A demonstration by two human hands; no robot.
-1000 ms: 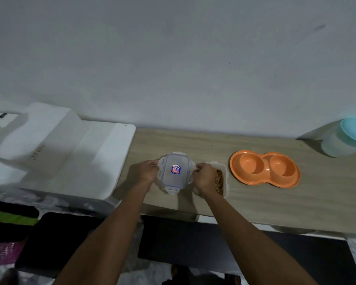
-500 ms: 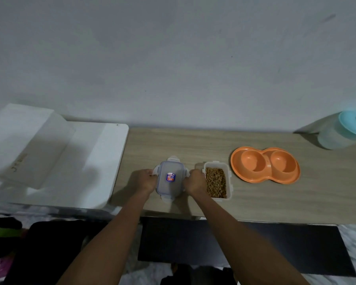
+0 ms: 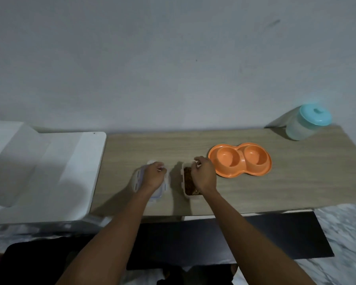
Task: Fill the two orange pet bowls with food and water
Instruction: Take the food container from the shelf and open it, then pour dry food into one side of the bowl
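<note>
- The orange pet bowls (image 3: 241,161), one moulded double dish, sit on the worktop (image 3: 292,177) just right of the right hand (image 3: 203,175). Both wells look dry and bare, so nothing has been filled yet.
- The food container (image 3: 183,178) stands open on the worktop with brown kibble (image 3: 189,183) showing inside. Its lid (image 3: 139,179) lies flat to its left, apart from it, so the opening step looks done.
- The right hand is over the container, its fingers (image 3: 197,163) curled at the far rim — grasping it, as far as I can judge.
- The left hand (image 3: 152,176) lies on top of the lid with its fingers bent. I cannot tell whether they are holding the lid or only resting on it.
- A pale jug with a teal cap (image 3: 305,126) stands at the far right corner, well apart from the bowls and untouched. It is probably the water.
- Still to do: tip kibble into one well, then fetch the jug and pour into the other — nearly the whole task.
</note>
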